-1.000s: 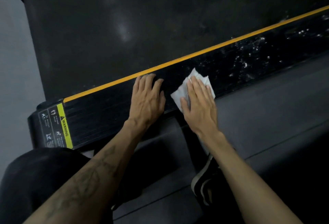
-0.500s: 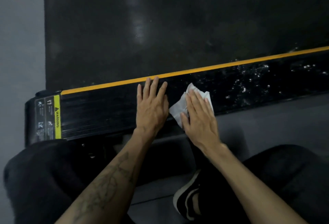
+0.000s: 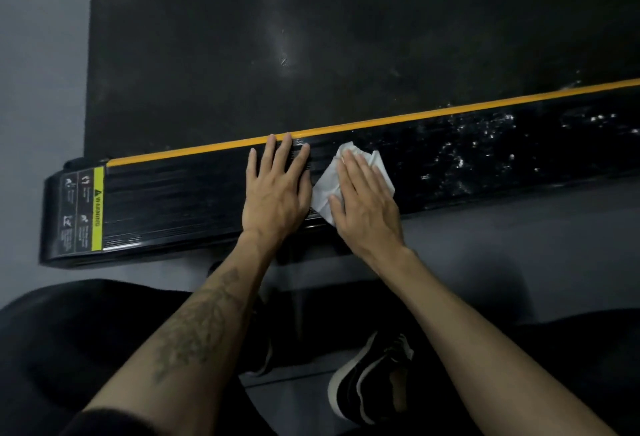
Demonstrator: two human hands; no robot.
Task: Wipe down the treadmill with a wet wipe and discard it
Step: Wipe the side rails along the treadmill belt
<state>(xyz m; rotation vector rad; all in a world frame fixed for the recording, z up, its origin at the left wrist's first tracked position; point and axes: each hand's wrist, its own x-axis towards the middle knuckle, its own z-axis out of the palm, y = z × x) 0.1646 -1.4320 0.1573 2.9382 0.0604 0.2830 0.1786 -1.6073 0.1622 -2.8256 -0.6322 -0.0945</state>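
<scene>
1. The right hand point(image 3: 367, 203) lies flat with fingers spread, pressing the wet wipe point(image 3: 325, 193) onto the treadmill's side rail point(image 3: 173, 203). It pins the wipe rather than pinching it.
2. The left hand point(image 3: 277, 190) rests open and empty on the rail, just beside the wipe at its 9 o'clock.
3. Risk: the crumpled wipe could bunch or slide out from under the palm on the ribbed rail.
4. Risk: the white specks point(image 3: 464, 155) toward 3 o'clock may be smeared rather than lifted.
5. Most of the wipe is hidden under the palm. The warning label point(image 3: 97, 209) at 9 o'clock is barely legible, and no bin is visible.
</scene>
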